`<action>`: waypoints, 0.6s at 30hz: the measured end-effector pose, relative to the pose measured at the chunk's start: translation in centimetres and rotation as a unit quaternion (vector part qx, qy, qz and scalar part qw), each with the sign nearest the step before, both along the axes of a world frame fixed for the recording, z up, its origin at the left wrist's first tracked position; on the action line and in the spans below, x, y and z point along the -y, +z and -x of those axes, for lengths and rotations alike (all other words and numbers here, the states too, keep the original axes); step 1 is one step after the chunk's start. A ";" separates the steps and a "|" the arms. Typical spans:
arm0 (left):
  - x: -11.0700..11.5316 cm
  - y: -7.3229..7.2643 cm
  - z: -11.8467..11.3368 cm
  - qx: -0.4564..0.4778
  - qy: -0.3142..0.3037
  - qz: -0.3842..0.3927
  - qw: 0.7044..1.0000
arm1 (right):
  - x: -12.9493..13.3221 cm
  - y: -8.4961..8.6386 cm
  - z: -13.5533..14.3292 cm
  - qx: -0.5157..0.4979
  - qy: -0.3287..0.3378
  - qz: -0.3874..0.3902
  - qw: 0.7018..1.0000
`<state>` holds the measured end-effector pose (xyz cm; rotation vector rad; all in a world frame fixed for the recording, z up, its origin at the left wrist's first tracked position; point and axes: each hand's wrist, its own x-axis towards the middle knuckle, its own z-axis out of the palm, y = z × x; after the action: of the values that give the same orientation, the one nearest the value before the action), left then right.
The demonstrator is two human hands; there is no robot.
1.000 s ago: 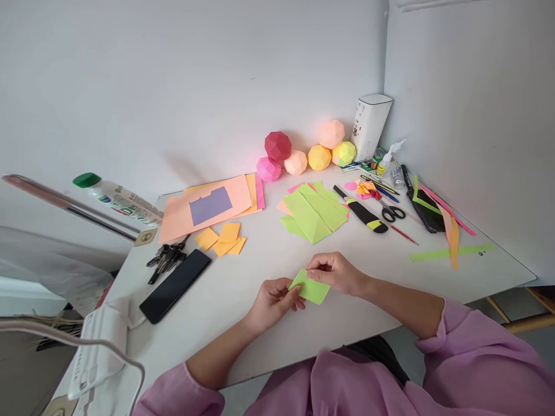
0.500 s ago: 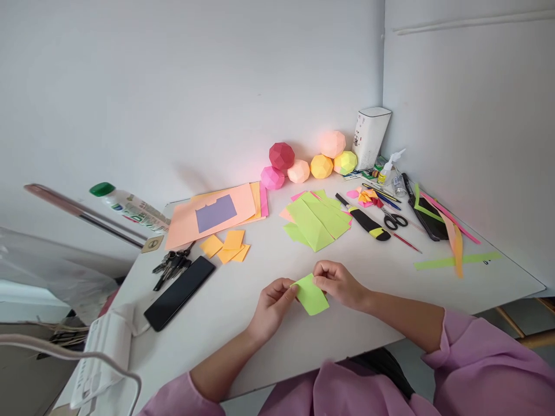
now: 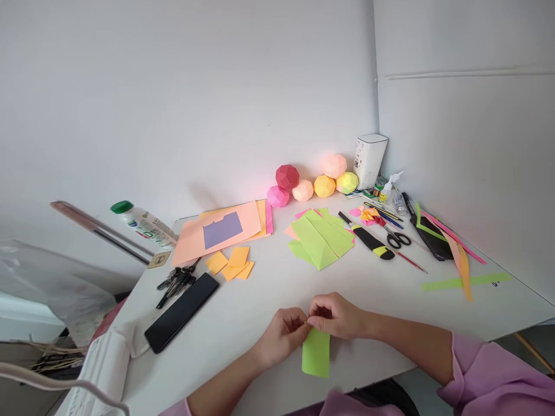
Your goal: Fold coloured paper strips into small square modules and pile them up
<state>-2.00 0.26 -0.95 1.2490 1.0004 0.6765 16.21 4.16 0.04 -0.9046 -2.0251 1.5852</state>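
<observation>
A small green paper piece [image 3: 316, 353] hangs near the table's front edge, its top pinched between both hands. My left hand [image 3: 284, 335] grips its upper left corner with thumb and fingers. Close beside it, my right hand [image 3: 336, 316] pinches the top edge, the fingertips of both hands almost touching. Beyond the hands lies a loose pile of green sheets [image 3: 318, 240] with some pink ones beneath. Several small orange paper pieces [image 3: 237, 256] lie to the left of that pile.
A black phone [image 3: 182, 312] and keys [image 3: 177, 282] lie at left. Faceted paper balls [image 3: 287, 176] stand by the wall. Right of the pile are a cutter [image 3: 373, 241], scissors [image 3: 398, 240], paper scraps [image 3: 368, 215] and a green strip [image 3: 466, 281]. A bottle [image 3: 145, 222] is at back left.
The view has tilted up, so things appear lower. Both hands have come closer together at the paper's top, and the paper now hangs straighter below them.
</observation>
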 end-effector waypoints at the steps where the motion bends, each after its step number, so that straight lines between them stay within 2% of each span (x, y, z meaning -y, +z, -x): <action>1: 0.1 0.0 -0.2 -0.010 -0.009 -0.005 1.000 | 0.0 -0.1 0.0 0.007 0.005 -0.006 1.000; 7: 0.2 0.2 -0.6 -0.044 0.012 -0.008 0.999 | 0.0 -0.3 0.1 0.028 -0.004 -0.046 0.999; 15: 0.0 0.1 -0.2 -0.037 0.013 0.001 0.999 | -0.3 0.0 -0.3 0.049 0.034 -0.069 0.996; 18: -0.1 -0.1 -0.2 -0.019 0.033 0.017 0.999 | -0.2 0.1 -0.2 0.034 0.015 -0.082 0.996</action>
<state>-1.76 0.37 -1.00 1.2079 1.0846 0.6861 16.42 4.35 0.11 -0.8808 -2.1876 1.3967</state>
